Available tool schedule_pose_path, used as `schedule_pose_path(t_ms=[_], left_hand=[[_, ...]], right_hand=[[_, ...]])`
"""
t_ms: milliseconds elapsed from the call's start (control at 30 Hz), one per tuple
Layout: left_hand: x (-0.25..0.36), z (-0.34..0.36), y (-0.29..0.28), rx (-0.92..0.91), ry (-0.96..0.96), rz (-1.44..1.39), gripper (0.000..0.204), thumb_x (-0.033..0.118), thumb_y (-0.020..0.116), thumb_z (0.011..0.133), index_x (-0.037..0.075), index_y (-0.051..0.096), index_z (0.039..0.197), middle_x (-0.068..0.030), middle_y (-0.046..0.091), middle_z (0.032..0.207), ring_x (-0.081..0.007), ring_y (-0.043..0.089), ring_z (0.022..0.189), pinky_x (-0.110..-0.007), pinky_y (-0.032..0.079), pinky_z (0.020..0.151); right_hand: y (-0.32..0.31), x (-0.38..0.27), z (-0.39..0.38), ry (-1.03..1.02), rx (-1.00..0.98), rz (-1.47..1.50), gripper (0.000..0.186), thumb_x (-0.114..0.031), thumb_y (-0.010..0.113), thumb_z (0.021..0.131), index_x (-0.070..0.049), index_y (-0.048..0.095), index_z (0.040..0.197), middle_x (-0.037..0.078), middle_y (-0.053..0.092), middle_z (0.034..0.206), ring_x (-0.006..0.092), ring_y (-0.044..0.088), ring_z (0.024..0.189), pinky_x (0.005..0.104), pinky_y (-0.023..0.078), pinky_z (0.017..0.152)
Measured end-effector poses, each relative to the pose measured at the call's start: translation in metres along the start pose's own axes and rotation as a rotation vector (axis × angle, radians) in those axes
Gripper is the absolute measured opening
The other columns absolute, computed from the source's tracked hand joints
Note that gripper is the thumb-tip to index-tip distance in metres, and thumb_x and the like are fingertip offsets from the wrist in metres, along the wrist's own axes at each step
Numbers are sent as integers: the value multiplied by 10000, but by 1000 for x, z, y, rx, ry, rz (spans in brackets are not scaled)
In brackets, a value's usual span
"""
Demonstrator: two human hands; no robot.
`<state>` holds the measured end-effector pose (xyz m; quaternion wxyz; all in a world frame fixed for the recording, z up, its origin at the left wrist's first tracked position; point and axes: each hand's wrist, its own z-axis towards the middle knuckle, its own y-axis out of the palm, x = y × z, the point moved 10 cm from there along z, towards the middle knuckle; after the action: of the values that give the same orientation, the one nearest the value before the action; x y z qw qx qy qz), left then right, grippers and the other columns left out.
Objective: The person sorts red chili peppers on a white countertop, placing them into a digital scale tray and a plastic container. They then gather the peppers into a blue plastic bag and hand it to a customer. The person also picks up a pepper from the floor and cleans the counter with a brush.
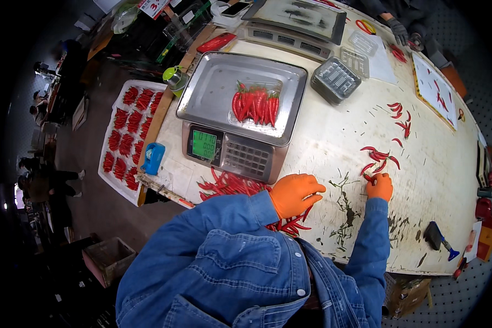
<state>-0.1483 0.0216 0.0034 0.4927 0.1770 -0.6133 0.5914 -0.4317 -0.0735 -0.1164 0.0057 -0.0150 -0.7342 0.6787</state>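
Observation:
My left hand (295,195), in an orange glove, hovers over a pile of red chili peppers (232,185) in front of the scale. Its fingers are loosely bent and slightly apart, and I see nothing held in them. My right hand (379,187), gloved the same, pinches the end of a red chili pepper (368,177) on the table. Just beyond it lies a small cluster of chilies (381,158). On the steel pan of the digital scale (202,82) rests a clear plastic tray filled with upright-aligned red chilies (255,105).
A stack of clear trays (336,80) stands right of the scale. Green stem bits (343,210) litter the table. At left, a white crate (107,143) holds several packed chili trays. A blue-handled brush (440,240) lies right; a co-worker's gloved hand (398,31) is at the far side.

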Motion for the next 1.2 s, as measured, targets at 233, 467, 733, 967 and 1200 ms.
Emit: schedule_pose_path(t_ms=[233, 467, 733, 967, 1200], left_hand=[[-27, 1, 0, 49, -229, -294, 252, 179, 613, 842, 88, 636, 1076, -62, 617, 908, -174, 583, 760, -297, 465, 640], [-59, 2, -4, -53, -561, -784, 258, 91, 639, 834, 2, 609, 1074, -65, 647, 899, -99, 602, 755, -214, 461, 621], [-60, -23, -46, 101, -512, -860, 268, 29, 682, 769, -15, 588, 1016, -91, 653, 877, -153, 639, 808, -243, 504, 683], [-114, -39, -186, 663, -454, -395, 350, 25, 698, 735, -16, 604, 1070, -70, 643, 848, -117, 611, 744, -235, 510, 670], [-148, -6, -217, 439, -503, 52, 463, 9, 666, 756, -18, 553, 1205, -64, 653, 855, -98, 601, 742, -224, 489, 677]], right_hand=[[-67, -31, -26, -98, 421, 875, 198, 19, 654, 673, -53, 613, 853, 85, 590, 912, 231, 568, 834, 333, 449, 753], [-162, -211, -94, -856, 482, 629, 336, 21, 618, 588, -100, 636, 902, 34, 614, 929, 252, 574, 826, 374, 447, 728], [-166, -252, -109, -927, 435, 864, 445, 94, 644, 587, -75, 636, 999, 70, 622, 941, 258, 593, 800, 343, 473, 646], [-155, -246, -99, -749, 331, 917, 415, 67, 621, 686, -79, 627, 1074, 88, 620, 997, 274, 584, 842, 356, 471, 719], [-125, -232, -96, -622, 237, 886, 370, -11, 649, 719, -97, 631, 1078, 85, 619, 972, 274, 569, 845, 361, 458, 737]])
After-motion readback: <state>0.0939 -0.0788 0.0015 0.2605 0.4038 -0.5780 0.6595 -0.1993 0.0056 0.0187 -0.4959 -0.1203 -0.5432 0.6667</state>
